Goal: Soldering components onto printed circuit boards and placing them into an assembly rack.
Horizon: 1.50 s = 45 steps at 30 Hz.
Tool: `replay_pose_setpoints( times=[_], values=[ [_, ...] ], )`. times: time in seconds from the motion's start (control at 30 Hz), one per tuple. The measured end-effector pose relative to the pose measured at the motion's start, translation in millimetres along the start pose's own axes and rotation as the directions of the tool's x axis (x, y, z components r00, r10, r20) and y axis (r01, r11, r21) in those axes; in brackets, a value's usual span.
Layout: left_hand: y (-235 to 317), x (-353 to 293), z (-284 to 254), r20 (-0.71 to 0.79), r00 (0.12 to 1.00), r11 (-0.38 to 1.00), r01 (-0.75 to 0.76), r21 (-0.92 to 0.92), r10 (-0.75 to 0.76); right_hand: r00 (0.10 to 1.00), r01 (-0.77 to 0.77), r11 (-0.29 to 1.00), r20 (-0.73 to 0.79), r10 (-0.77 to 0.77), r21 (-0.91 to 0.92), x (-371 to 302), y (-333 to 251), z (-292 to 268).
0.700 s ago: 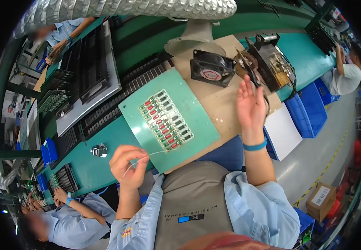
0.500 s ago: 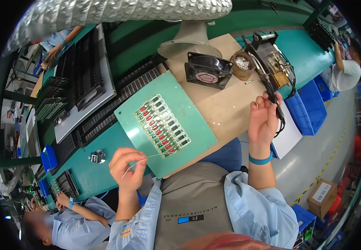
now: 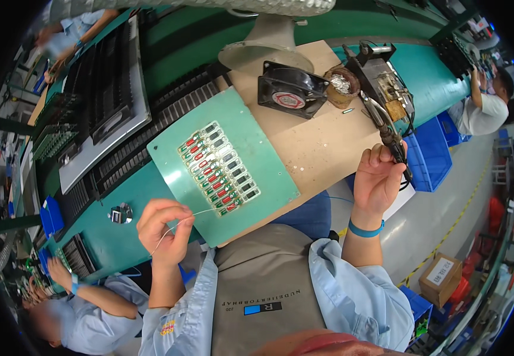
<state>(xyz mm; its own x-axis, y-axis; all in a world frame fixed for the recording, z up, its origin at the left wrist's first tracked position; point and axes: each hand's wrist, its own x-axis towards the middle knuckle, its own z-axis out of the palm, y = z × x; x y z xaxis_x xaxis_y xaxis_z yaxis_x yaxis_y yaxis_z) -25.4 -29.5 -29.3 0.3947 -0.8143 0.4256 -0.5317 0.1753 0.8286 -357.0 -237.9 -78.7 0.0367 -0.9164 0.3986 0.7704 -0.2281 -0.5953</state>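
Left hand [image 3: 165, 230]: fingers pinch thin solder wire [image 3: 204, 212], its end at the near edge of a circuit-board panel [image 3: 219, 168]. Right hand [image 3: 378, 183]: fingers grasp a soldering iron [image 3: 390, 137]. Panel lies on green plate [image 3: 260, 193]. Beyond: black axial fan [image 3: 292, 89].

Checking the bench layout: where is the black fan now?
In the head view's upper half, slightly right of centre, the black fan stands on the tan board, just left of the brown pot.

Free: brn mat [image 3: 331, 142] btwn grn panel [image 3: 263, 157] & R hand [image 3: 378, 177] | Obst: fan [image 3: 293, 89] + pot [image 3: 342, 84], far side
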Motion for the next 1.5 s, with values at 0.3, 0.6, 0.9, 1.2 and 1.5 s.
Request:
replay_pose_setpoints(
  times=[0.3, 0.6, 0.9, 1.2, 1.5],
  values=[
    [-6, 8, -16, -0.068, 0.996, 0.998, -0.047, 0.036, 0.050, 0.984, 0.084, 0.967, 0.176, -0.042, -0.241, -11, 8, 18],
    [-14, 52, -37, -0.294, 0.943, 0.978, -0.106, 0.178, 0.156, 0.914, 0.267, 0.685, 0.403, 0.042, -0.678, -24, 24, 80],
    [-21, 83, -33, -0.226, 0.947, 0.953, -0.170, 0.250, 0.228, 0.860, 0.333, 0.484, 0.471, 0.195, -0.809, -26, 45, 121],
    [-35, 98, -43, -0.183, 0.964, 0.961, -0.145, 0.235, 0.190, 0.819, 0.348, 0.420, 0.489, 0.299, -0.839, -30, 68, 127],
    [-44, 97, -49, -0.029, 0.964, 0.917, -0.244, 0.316, 0.266, 0.770, 0.354, 0.420, 0.516, 0.376, -0.835, -34, 77, 122]
  ],
)
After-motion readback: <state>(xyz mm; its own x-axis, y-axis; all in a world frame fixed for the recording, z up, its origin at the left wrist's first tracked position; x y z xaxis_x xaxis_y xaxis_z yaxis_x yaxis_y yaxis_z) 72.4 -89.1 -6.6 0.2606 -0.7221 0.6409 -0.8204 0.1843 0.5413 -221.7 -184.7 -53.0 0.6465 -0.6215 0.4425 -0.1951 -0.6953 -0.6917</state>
